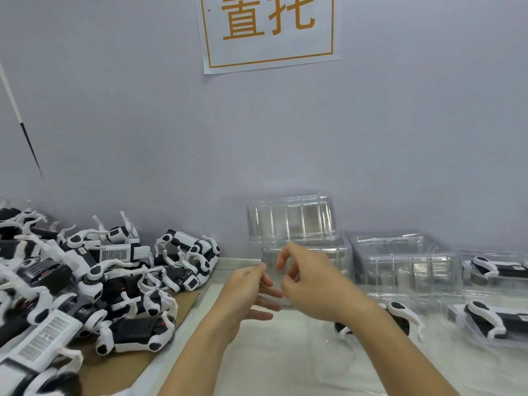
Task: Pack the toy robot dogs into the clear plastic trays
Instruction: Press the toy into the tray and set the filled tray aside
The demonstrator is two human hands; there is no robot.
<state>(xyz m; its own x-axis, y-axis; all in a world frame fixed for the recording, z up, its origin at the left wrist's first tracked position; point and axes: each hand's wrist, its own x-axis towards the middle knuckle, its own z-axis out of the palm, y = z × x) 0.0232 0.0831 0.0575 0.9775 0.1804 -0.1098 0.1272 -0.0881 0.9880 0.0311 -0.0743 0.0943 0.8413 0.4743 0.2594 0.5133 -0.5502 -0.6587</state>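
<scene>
My left hand (245,290) and my right hand (311,284) meet over the table's middle and hold a clear plastic tray (269,254) between them. The left thumb and fingers pinch its left edge, and the right fingers curl round its near side. The tray is see-through and blurred, so its outline is hard to follow. A pile of black-and-white toy robot dogs (114,281) lies on cardboard (183,307) to the left. Another dog (400,311) lies on the table, partly hidden under my right forearm.
Empty clear trays are stacked against the wall (291,218) and beside that stack (405,261). At the right edge, two trays each hold a dog (497,267) (497,321). A paper sign (268,30) hangs on the wall above.
</scene>
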